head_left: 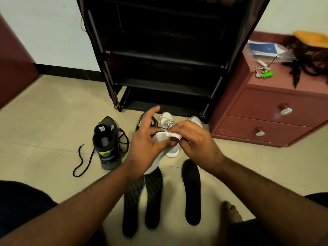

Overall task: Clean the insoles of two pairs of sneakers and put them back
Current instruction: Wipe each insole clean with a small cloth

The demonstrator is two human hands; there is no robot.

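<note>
My left hand (149, 139) holds a white insole (156, 162) up over the floor, thumb pressed on its top face, index finger sticking out. My right hand (193, 141) pinches a small white wipe (173, 134) against the insole's upper end. Three dark insoles lie on the tiles below: two patterned ones (132, 206) (153, 197) side by side and a plain black one (192, 192) to their right. A black sneaker with green accents (106, 144) stands at the left, laces loose. Another black sneaker (143, 119) and two white sneakers (166, 121) (195, 120) sit partly hidden behind my hands.
A black shoe rack (159, 55) with bare shelves stands straight ahead against the wall. A reddish-brown drawer cabinet (266, 112) is at the right, with keys (262, 71), a plastic bag and dark items on top. My knees and a bare foot (230, 213) frame the bottom.
</note>
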